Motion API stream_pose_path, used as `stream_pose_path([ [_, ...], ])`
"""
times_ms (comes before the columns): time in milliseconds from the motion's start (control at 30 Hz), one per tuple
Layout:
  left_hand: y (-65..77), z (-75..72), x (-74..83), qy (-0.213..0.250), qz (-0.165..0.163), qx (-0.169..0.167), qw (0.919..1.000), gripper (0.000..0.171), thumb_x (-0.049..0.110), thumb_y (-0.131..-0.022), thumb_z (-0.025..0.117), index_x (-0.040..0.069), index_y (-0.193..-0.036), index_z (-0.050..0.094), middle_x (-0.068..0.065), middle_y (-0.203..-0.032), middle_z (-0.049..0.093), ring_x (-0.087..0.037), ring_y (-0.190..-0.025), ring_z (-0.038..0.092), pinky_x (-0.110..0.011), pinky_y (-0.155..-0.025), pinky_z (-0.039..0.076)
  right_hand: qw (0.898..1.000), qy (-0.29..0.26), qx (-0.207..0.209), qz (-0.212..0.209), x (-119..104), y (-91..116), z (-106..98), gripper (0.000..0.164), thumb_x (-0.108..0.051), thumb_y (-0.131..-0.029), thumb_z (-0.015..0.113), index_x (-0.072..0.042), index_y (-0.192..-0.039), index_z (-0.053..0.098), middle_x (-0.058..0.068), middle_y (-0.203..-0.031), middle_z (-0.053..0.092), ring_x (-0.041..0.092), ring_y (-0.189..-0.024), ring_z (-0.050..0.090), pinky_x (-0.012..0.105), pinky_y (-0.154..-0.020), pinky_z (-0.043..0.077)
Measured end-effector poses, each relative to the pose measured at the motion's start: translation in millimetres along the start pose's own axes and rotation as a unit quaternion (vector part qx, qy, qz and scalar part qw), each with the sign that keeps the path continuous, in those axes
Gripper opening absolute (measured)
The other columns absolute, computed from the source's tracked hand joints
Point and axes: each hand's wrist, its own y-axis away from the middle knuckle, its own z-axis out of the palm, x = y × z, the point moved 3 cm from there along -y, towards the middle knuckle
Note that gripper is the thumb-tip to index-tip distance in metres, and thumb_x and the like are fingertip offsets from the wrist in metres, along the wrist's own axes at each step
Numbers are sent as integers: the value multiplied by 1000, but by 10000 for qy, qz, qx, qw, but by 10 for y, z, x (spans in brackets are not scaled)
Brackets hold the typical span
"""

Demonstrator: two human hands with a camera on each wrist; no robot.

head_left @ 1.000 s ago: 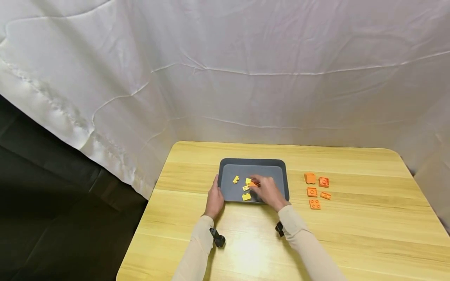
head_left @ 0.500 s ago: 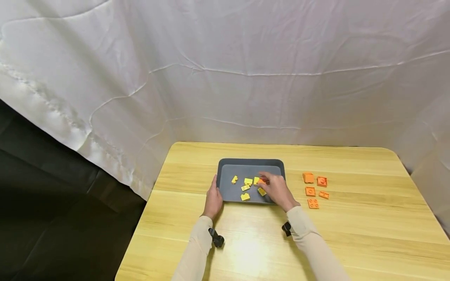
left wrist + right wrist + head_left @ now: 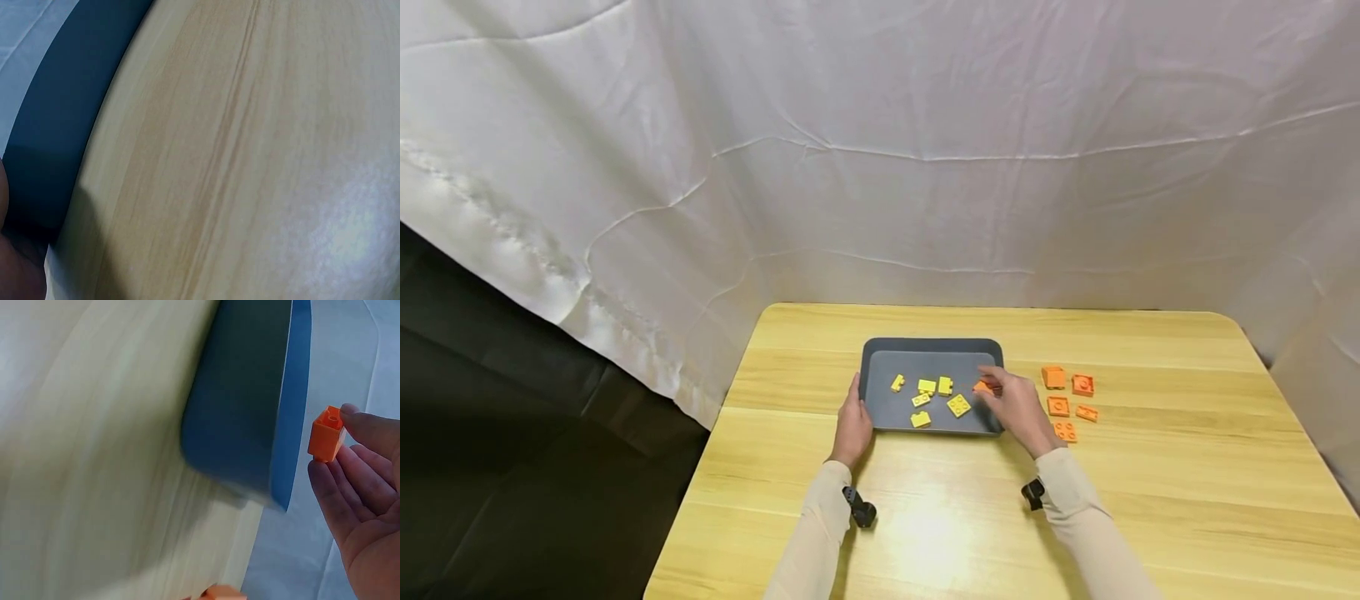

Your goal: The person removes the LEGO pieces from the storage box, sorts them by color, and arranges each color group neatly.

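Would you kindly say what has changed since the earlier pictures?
The right hand, still pinching an orange brick, has moved right across the tray, bringing two more yellow bricks into view. The left hand stays at the tray's left side; the loose orange bricks lie as before.

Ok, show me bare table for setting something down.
Free: wooden tabletop right of the grouped orange plastic bricks, and left of the dark-grey rectangular tray beyond the left hand. Crowded: between tray and bricks, where the right hand crosses.

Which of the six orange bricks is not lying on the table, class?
It is the orange brick held up in the grip of the right hand; the other five orange bricks lie on the table, right of the tray.
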Motion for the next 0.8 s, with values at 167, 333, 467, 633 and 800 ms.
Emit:
stream_pose_path([
  [167, -9, -1, -9, 3, -6, -8, 10000, 54, -10, -106, 37, -9, -159, 27, -29, -160, 36, -43, -146, 39, -52, -122, 34, 9998, 30, 167, -36, 115, 55, -91, 43, -2, -89, 81, 10, -128, 66, 26, -109, 75, 40, -92, 74, 51, -79, 64],
  [333, -15, 0, -37, -10, -40, -48, 10000, 55, -9, -107, 36, -8, -160, 25, -27, -161, 35, -41, -147, 38, -50, -123, 33, 9997, -15, 253, 48, 213, 123, -205, 43, -2, -90, 80, 11, -128, 66, 28, -109, 74, 43, -93, 74, 55, -80, 63],
  [467, -11, -21, -48, 29, -60, -52, 10000, 55, -9, -107, 36, -8, -160, 25, -27, -161, 35, -41, -147, 37, -50, -123, 32, 9994, 146, 317, 13, 292, 174, -282, 43, 0, -89, 80, 12, -128, 65, 29, -109, 73, 44, -92, 74, 56, -80, 63],
  [633, -9, -37, -38, 34, -85, -80, 9999, 54, -8, -107, 36, -8, -160, 25, -28, -161, 35, -42, -147, 37, -51, -123, 32, 9992, 202, 324, 102, 374, 236, -393, 44, 1, -90, 79, 12, -130, 64, 30, -111, 72, 45, -94, 73, 57, -82, 62],
  [800, -7, -30, -33, 23, -93, -62, 9999, 54, -8, -107, 36, -8, -160, 26, -28, -160, 37, -43, -146, 38, -52, -122, 34, 9989, 304, 295, 211, 441, 317, -506, 45, 0, -91, 78, 12, -131, 63, 30, -113, 72, 45, -97, 72, 59, -83, 61],
])
